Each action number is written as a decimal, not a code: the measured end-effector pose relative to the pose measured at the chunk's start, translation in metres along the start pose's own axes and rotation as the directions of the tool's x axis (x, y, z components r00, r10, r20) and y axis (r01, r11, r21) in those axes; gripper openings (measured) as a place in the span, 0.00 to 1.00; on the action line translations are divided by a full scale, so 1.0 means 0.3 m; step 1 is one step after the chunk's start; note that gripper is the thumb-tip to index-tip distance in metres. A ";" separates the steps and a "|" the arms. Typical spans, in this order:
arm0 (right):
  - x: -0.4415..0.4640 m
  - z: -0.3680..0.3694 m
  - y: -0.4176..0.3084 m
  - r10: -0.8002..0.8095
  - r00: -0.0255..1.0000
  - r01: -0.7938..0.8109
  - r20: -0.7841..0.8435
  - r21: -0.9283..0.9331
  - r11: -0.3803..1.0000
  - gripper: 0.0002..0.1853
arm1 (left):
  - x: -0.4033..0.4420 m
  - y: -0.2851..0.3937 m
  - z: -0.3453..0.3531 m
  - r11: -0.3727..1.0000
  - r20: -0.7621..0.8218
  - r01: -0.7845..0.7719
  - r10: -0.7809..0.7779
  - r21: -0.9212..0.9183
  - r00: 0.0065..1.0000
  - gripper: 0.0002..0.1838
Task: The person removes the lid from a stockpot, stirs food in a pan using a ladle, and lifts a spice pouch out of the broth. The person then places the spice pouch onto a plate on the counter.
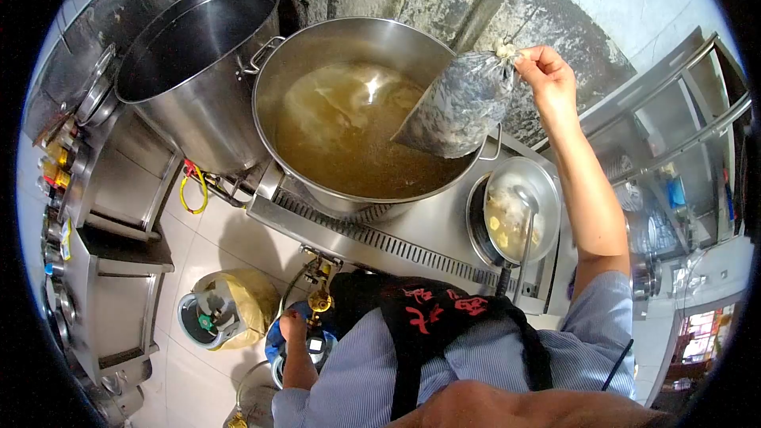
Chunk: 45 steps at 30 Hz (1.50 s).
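Observation:
My right hand is closed on the knotted top of a bag with dark and pale contents. The bag hangs tilted over the right side of a large steel pot, its lower end at the surface of the brown broth. My left hand is low beside my body, over a blue gas cylinder; its fingers are too small and turned away to make out.
A taller steel pot stands left of the broth pot. On the right of the stove a bowl holds a ladle and pale food. A lined bin sits on the floor, and steel shelves stand at the right.

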State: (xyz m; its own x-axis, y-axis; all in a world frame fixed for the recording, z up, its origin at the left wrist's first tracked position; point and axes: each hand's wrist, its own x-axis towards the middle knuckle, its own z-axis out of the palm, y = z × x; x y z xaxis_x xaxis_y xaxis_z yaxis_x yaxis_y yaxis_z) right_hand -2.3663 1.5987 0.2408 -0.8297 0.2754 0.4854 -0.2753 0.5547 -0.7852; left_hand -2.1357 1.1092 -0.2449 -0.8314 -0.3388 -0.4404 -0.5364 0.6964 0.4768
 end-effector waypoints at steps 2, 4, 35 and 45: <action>-0.001 -0.001 -0.008 0.027 0.999 -0.027 -0.019 0.004 1.000 0.03 | 0.016 -0.003 0.007 0.996 0.006 0.027 -0.028 0.089 1.000 0.11; -0.001 0.001 -0.010 0.030 0.999 -0.029 -0.016 0.023 0.999 0.02 | 0.021 -0.017 0.007 0.995 0.010 0.031 -0.032 0.092 0.999 0.13; -0.009 0.116 -0.104 -0.064 0.996 0.058 0.064 0.095 0.994 0.03 | -0.016 1.486 -0.690 0.262 -0.337 -0.920 0.872 -0.292 0.356 0.11; -0.026 0.163 -0.153 -0.135 0.986 0.122 0.100 0.127 0.984 0.02 | 0.048 1.616 -0.667 0.355 -0.026 -0.847 0.918 -0.397 0.397 0.09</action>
State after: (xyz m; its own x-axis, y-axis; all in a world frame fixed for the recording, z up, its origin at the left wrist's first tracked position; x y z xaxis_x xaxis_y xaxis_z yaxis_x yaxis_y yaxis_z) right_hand -2.3709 1.5327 0.2543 -0.8292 0.1177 0.5464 -0.4341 0.4800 -0.7623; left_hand -2.4368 1.3155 0.1321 -0.8258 0.4879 0.2830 0.4561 0.2825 0.8439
